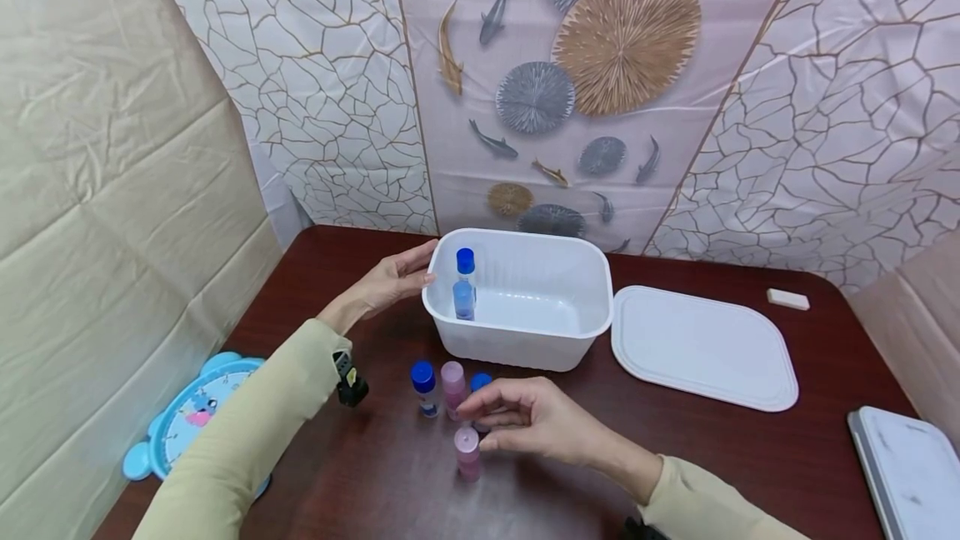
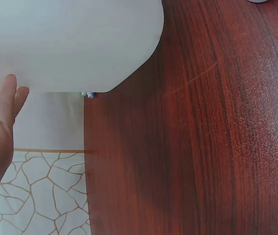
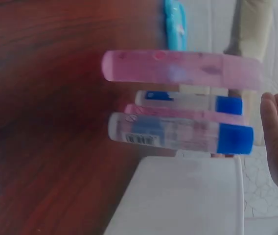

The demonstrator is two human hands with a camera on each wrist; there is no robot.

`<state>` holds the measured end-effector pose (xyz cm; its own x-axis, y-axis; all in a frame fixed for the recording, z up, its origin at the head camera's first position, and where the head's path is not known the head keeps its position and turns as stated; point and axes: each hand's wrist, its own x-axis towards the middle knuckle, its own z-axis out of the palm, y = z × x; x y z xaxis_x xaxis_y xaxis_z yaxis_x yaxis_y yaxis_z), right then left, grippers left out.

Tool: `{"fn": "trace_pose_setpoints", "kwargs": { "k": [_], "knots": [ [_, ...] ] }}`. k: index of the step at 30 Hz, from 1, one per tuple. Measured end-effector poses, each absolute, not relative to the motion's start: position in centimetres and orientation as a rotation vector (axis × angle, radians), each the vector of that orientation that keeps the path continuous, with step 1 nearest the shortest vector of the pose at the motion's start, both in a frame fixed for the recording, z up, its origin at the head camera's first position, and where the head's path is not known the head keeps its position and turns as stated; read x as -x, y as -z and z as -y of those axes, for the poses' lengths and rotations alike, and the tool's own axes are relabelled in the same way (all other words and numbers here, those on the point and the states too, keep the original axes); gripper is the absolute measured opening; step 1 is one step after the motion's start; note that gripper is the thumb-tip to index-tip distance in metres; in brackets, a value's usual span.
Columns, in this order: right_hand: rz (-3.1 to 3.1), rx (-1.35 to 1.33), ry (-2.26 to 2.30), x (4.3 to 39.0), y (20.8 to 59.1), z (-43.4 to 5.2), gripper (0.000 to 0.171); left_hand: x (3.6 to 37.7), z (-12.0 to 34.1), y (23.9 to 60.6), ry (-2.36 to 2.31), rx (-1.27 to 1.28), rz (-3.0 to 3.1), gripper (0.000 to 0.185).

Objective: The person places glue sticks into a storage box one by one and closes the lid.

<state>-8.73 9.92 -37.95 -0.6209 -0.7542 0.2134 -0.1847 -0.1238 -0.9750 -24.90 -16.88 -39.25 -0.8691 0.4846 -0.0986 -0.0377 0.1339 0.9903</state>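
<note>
In the head view, my left hand (image 1: 393,277) touches the left rim of a white tub (image 1: 517,348), fingers nearly straight. The left wrist view shows those fingers (image 2: 6,105) against the tub's wall. Two blue-topped glue sticks (image 1: 466,262) stand inside it at the left. In front of it are a blue-capped glue stick (image 1: 424,390), a pink one (image 1: 453,386) and another blue-capped one (image 1: 481,379), partly hidden by my right hand (image 1: 536,423). That hand hovers beside the nearest pink glue stick (image 3: 178,67), thumb and fingers apart; the right wrist view shows a gap between them.
A white lid (image 1: 705,348) lies flat right of the tub, with a small white block (image 1: 787,299) beyond it. A blue animal-shaped clock (image 1: 197,415) is at the left table edge. A white case (image 1: 911,473) sits at the right edge. Patterned cloth hangs behind the table.
</note>
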Motion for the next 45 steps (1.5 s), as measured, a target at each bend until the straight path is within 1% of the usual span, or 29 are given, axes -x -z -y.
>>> {"fn": "trace_pose_setpoints", "kwargs": {
  "k": [6, 10, 19, 26, 32, 38, 42, 45],
  "knots": [
    [-1.810, 1.006, 1.759, 8.2, 38.8, -9.4, 0.035, 24.9, 16.9, 39.3, -1.778, -0.424, -2.026, 0.067],
    [-1.895, 1.032, 1.697, 8.1, 39.0, -9.1, 0.035, 24.8, 17.0, 39.3, -1.784, -0.414, -2.020, 0.069],
    [-2.189, 1.316, 1.495, 7.9, 39.3, -8.7, 0.028, 24.7, 17.0, 39.4, -1.818, -0.439, -1.984, 0.068],
    [-2.061, 1.222, 1.544, 7.6, 39.6, -8.5, 0.028, 24.8, 17.0, 39.6, -1.821, -0.456, -1.976, 0.068],
    [-2.066, 1.215, 1.531, 7.6, 39.5, -8.5, 0.024, 24.8, 17.0, 39.6, -1.804, -0.427, -2.001, 0.067],
    [-1.935, 1.108, 1.604, 7.7, 37.9, -9.3, 0.028, 24.9, 17.0, 39.6, -1.799, -0.427, -2.006, 0.067],
    [-1.849, 1.045, 1.699, 8.4, 35.3, -10.7, 0.030, 24.9, 16.9, 39.5, -1.794, -0.426, -2.005, 0.067],
    [-1.895, 1.021, 1.753, 9.4, 32.8, -12.1, 0.029, 24.9, 16.9, 39.4, -1.795, -0.426, -1.999, 0.068]
  ]
}}
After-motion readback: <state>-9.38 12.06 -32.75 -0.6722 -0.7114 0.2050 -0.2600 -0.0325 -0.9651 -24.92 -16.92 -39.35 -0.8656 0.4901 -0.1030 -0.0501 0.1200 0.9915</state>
